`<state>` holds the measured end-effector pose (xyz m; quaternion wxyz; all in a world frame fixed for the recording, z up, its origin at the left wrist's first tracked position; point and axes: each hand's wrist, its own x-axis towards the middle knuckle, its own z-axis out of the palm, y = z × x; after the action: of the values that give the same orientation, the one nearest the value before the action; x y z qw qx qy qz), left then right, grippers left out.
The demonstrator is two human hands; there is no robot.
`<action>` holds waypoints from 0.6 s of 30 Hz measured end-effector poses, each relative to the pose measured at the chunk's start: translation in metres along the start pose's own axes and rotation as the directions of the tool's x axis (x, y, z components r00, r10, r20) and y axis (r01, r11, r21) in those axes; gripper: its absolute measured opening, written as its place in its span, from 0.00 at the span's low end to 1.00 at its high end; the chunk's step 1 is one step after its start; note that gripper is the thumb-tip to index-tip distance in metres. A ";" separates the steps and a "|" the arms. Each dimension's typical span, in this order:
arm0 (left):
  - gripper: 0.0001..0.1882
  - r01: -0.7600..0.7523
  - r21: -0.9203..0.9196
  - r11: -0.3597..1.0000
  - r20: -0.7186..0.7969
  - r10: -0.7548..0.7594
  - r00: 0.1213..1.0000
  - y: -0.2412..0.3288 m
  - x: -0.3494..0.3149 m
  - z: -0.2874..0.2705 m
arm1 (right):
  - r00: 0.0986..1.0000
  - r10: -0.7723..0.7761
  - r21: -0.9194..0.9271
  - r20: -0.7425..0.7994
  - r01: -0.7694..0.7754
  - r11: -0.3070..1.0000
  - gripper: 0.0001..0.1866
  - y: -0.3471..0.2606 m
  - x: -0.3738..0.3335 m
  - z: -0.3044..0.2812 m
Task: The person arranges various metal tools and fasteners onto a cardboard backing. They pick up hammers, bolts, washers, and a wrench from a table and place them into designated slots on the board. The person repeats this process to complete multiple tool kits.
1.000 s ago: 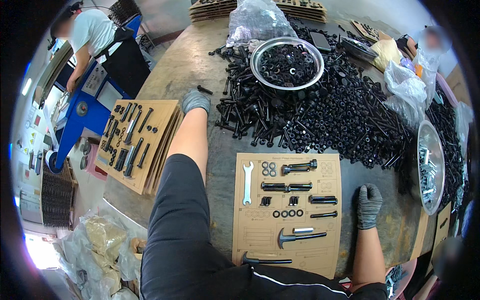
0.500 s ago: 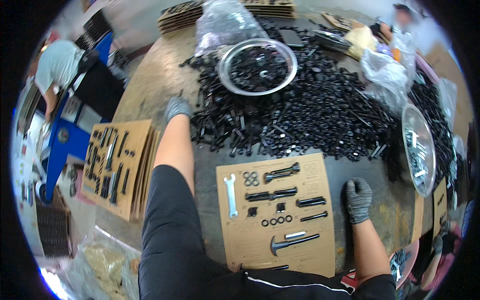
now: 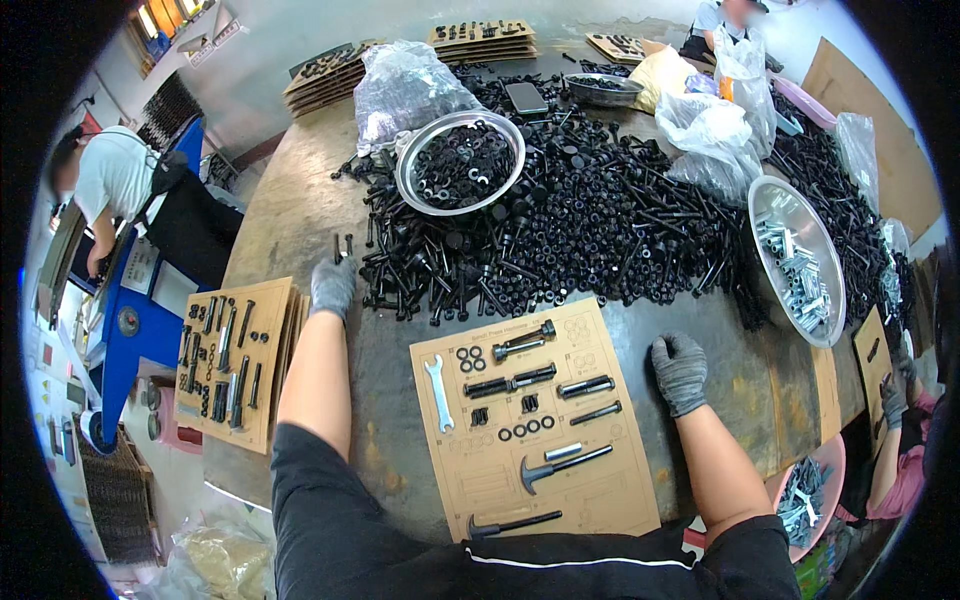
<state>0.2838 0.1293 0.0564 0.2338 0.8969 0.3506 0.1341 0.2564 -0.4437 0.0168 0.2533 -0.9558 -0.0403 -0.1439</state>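
Observation:
My left hand (image 3: 333, 286), in a grey glove, is closed at the left edge of a heap of black bolts and nuts (image 3: 600, 210). Two black bolts (image 3: 343, 246) stick up from its fingertips. To the right of a cardboard sheet (image 3: 480, 490), my right hand (image 3: 680, 374) rests on the table, gloved and curled; its palm is hidden. The sheet carries a silver open-end wrench (image 3: 438, 394), black rings (image 3: 526, 428), thick bolts (image 3: 524, 341), a silver tube (image 3: 562, 452) and T-shaped black pieces (image 3: 566, 467).
A steel bowl of black washers (image 3: 460, 163) sits on the heap. Another bowl holds silver tubes (image 3: 795, 265) at right. Loaded cardboard sheets (image 3: 232, 360) are stacked at left. Plastic bags (image 3: 412, 88) lie behind. Other people work at left (image 3: 125, 175), far right and back right.
My left hand has drawn back toward me and slightly right across the table, the bolts moving with it. My right hand stays beside the sheet. The whole view has shifted with my head.

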 end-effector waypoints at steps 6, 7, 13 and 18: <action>0.22 -0.123 0.009 0.992 0.297 0.115 0.948 -0.036 -0.167 -0.051 | 1.000 -0.013 0.039 0.014 0.013 0.999 0.15 0.000 0.000 0.004; 0.22 -0.105 0.006 0.994 0.320 0.098 0.942 -0.036 -0.191 -0.052 | 0.999 0.009 -0.072 0.051 -0.005 0.997 0.15 0.000 0.001 0.001; 0.19 0.033 0.162 0.986 0.297 -0.080 0.951 -0.044 -0.271 -0.065 | 0.998 0.005 0.248 0.061 -0.020 0.969 0.12 0.021 0.004 0.015; 0.20 -0.035 0.283 0.958 0.193 -0.021 0.981 -0.049 -0.295 -0.092 | 0.999 0.039 0.329 0.008 -0.039 0.943 0.13 0.034 0.013 0.017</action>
<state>0.0071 -0.0134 0.0876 0.1345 0.9312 0.3386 -0.0050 0.2782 -0.4650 -0.0096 0.4121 -0.9007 -0.0450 -0.1297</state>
